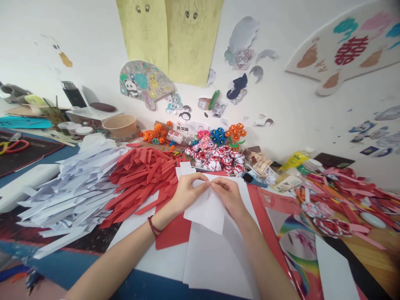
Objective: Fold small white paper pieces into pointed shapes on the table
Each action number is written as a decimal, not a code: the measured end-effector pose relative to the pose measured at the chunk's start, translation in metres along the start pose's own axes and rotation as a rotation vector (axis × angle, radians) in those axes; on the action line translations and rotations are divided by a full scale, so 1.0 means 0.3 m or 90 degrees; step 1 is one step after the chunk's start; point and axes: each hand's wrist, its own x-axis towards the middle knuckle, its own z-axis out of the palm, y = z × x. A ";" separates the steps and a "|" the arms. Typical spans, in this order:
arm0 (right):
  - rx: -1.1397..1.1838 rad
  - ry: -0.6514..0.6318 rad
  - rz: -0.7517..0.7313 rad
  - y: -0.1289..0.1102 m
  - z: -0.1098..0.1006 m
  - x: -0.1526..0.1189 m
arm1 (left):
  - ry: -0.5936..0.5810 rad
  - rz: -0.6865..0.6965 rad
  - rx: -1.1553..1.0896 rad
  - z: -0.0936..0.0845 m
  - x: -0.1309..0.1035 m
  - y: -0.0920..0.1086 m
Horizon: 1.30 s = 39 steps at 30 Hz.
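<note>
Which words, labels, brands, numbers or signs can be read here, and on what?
"囍": large fan on the wall.
"开水": label on the bottle by the wall; rest unclear.
Too small or blurred: print on the tan packet and yellow package.

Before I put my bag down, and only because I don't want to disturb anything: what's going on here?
A person's left hand and right hand meet at the fingertips, pinching a small white sheet near its upper edge. It hangs above larger white paper on the table. To the left lie heaps of red paper strips and white paper strips. Beyond the hands sit red-and-white flowers.
</note>
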 end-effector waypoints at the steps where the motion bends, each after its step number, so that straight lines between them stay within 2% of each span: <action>1: -0.001 0.004 -0.003 0.001 0.001 0.000 | 0.003 0.001 -0.001 0.000 -0.001 0.001; 7: 0.009 0.016 -0.022 0.004 0.008 0.000 | 0.013 0.014 -0.007 0.001 -0.006 0.003; 13: 0.040 0.028 0.001 0.001 0.016 -0.003 | 0.026 0.010 -0.005 0.001 -0.004 0.002; 19: 0.025 0.017 0.021 -0.015 -0.016 -0.002 | 0.009 -0.005 -0.021 -0.013 0.017 -0.018; 24: -0.065 0.063 -0.003 0.010 -0.052 0.020 | 0.000 -0.056 0.002 -0.012 0.026 -0.050; 30: -0.030 0.066 0.081 0.043 -0.059 0.030 | 0.014 -0.105 0.020 0.003 0.027 -0.073; 36: 0.002 0.052 0.095 0.046 -0.067 0.031 | -0.018 -0.114 -0.040 -0.005 0.036 -0.082; 39: -0.008 0.069 0.077 0.045 -0.069 0.034 | -0.033 -0.160 -0.097 -0.005 0.034 -0.068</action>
